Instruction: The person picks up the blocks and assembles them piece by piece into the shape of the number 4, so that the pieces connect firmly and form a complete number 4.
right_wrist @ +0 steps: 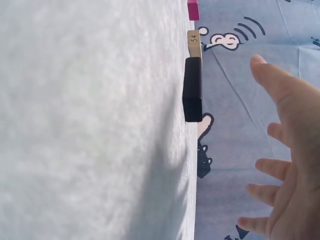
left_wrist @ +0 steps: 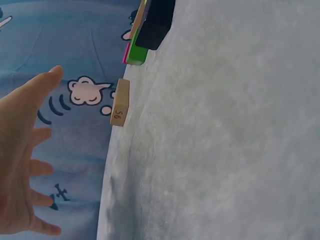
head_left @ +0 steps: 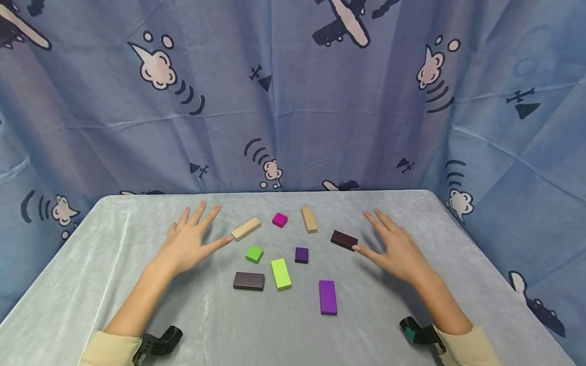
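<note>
My left hand (head_left: pixel 188 247) hovers at the left of the table with fingers spread, its thumb near a pale wooden block (head_left: pixel 246 229). My right hand (head_left: pixel 397 249) is likewise spread on the other side, its thumb tip by a dark brown block (head_left: pixel 344 240). Neither hand holds anything; in the wrist views the left hand (left_wrist: pixel 20 165) and right hand (right_wrist: pixel 295 160) show straight fingers. Between them lie a magenta block (head_left: pixel 280 219), a second wooden block (head_left: pixel 309 219), a green block (head_left: pixel 254 254), a lime block (head_left: pixel 281 274) and a dark purple block (head_left: pixel 301 255).
Nearer the front are another brown block (head_left: pixel 249 281) and a bright purple block (head_left: pixel 327 297). A pale grey cloth covers the table (head_left: pixel 256 335). Behind its far edge hangs a blue patterned curtain (head_left: pixel 293 101). Each wrist wears a black camera mount (head_left: pixel 160 343).
</note>
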Demonstrator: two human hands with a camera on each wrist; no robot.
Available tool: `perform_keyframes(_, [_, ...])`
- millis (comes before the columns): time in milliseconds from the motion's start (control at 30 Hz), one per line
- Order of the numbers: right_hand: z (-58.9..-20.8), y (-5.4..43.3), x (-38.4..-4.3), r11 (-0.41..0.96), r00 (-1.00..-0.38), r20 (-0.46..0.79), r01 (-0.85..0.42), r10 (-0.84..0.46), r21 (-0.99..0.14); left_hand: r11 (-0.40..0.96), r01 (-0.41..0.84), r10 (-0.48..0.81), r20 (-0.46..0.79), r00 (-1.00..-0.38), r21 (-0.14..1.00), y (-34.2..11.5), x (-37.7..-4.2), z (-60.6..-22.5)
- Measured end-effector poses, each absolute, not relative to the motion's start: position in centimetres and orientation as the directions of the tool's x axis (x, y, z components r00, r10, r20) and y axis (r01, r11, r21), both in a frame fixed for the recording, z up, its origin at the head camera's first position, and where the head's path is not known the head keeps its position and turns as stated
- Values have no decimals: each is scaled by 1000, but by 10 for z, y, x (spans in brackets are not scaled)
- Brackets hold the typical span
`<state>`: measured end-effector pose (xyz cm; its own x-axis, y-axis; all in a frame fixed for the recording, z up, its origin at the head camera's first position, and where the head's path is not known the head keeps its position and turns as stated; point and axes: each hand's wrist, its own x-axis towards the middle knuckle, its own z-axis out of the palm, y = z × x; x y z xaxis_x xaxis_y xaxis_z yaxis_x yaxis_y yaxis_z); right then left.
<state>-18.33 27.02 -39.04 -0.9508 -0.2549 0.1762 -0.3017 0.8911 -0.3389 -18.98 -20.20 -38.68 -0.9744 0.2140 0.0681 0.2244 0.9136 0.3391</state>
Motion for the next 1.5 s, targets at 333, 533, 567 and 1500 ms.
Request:
perform_keyframes(333, [-389, 264, -183, 860, -944, 168, -329, -285, -389, 901, 268, 250, 95, -963, 341, -193, -187, -385])
perform_keyframes(533, [-387, 260, -185, 825, -928, 187, -372, -322, -425, 862, 330, 296, 148, -944, 385, -185, -186, -382])
perform_keyframes(567, [-387, 259, -185, 820, -925, 190, -380, -329, -428, 853, 340, 303, 155, -940, 397, -183, -186, -381])
perform_keyframes(1500, [-394, 238, -180, 615, -845, 206, -506, -493, -605, 547, 486, 402, 295, -867, 682, -134, -194, -389])
